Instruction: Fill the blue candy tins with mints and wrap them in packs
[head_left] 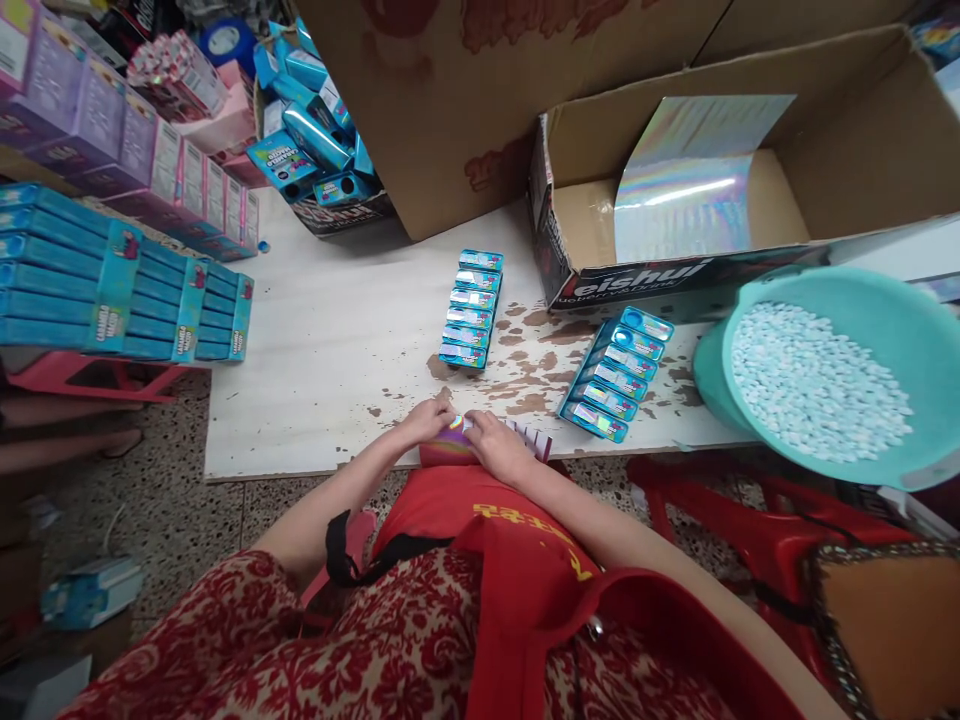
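Both hands are close together at the table's front edge, above the red apron. My left hand (429, 422) is closed in a pinch at a small shiny rainbow-coloured sticker (456, 422). Beside it, the fingers of my right hand (495, 447) are pinched at the same spot, on a small pale piece that looks like part of the sticker. Below the hands lies an iridescent purple sheet (444, 453), its striped right end showing past my right wrist. Just beyond stands a row of small blue packs (471, 310). To the right is another row of blue packs (619, 375), tilted.
An open cardboard box (787, 200) holds a curved holographic sheet (690, 190). A turquoise tub (712, 370) of pale pellets stands at right. Stacked blue cartons (52, 290) and purple boxes (97, 120) line the left. A carton of blue packs (322, 140) is at the back.
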